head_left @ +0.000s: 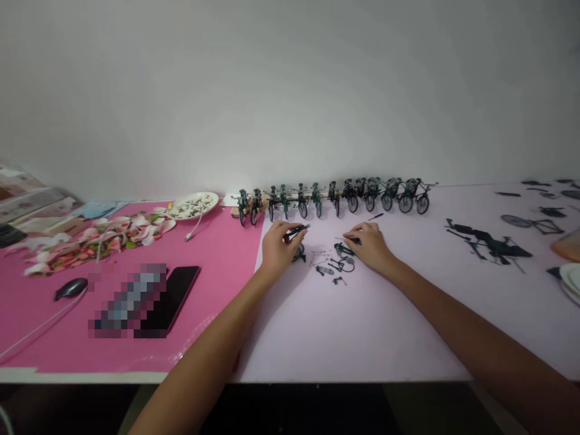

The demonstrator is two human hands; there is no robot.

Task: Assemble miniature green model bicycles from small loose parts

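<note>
Lilac tabletop [344, 332], left hand [277, 246] pinching slim black piece [296, 231], spindly dark parts [325, 270].

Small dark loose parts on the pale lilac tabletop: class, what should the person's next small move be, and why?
Probably bring the left hand closer to the right hand, over the small dark loose parts: each hand pinches a slim dark piece, the hands are apart, and the parts lie between them on the pale lilac tabletop. What each piece is, I cannot tell.
</note>
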